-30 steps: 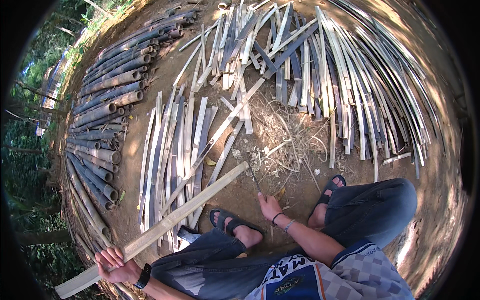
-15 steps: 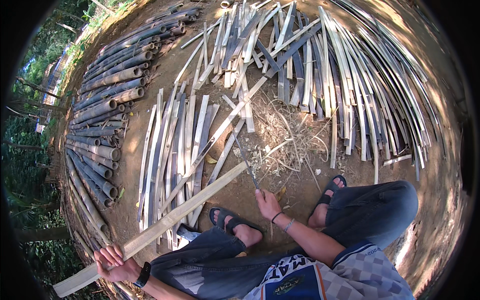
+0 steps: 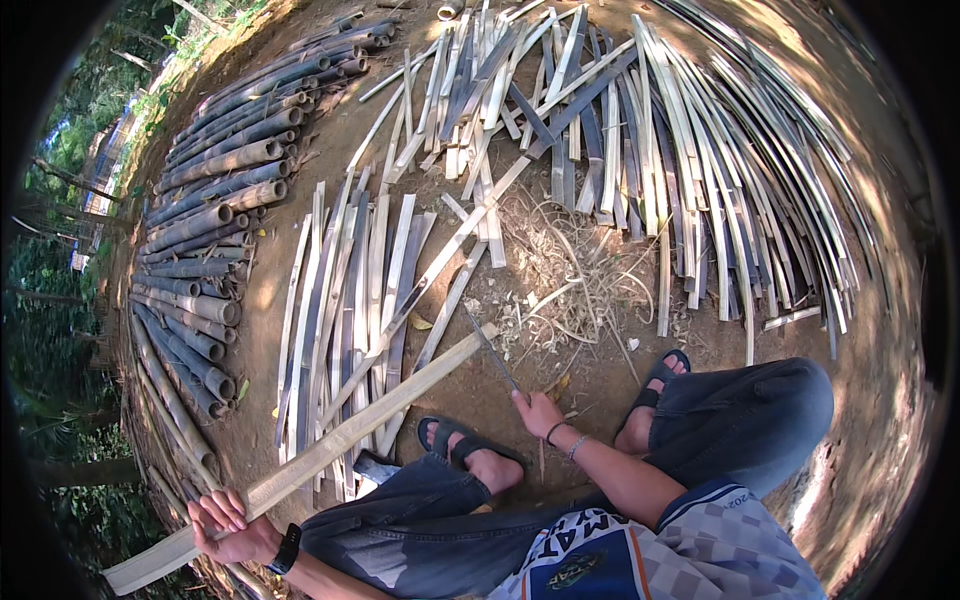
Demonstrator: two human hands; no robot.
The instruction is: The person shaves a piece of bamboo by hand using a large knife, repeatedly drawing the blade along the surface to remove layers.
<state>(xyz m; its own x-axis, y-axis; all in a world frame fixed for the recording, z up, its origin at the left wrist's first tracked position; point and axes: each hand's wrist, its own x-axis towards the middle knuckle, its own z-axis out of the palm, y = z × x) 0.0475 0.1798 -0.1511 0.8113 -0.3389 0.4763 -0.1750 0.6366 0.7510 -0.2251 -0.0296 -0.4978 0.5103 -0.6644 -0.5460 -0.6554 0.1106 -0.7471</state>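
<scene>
A long, pale bamboo strip [image 3: 350, 428] slants from the lower left up to the middle, between my knees and the strips on the ground. Near its lower end my left hand [image 3: 232, 530] is wrapped round it, fingers showing over the top. My right hand [image 3: 538, 412] is closed on the handle of a thin knife [image 3: 492, 350]; the handle itself is mostly hidden in the fist. The dark blade points up and to the left, and lies against or just beside the strip's far end; I cannot tell whether it cuts in.
Split bamboo strips [image 3: 345, 290] lie beyond my left foot, with a larger spread of strips [image 3: 720, 180] at the far right. Curly shavings [image 3: 570, 270] cover the ground ahead. Whole bamboo poles [image 3: 225, 160] are stacked at left. A dark blade-like tool [image 3: 376, 468] lies near my left knee.
My right hand and the knife have come down slightly, and the blade tilts more to the left across the strip's end. My left hand and the strip are nearly still.
</scene>
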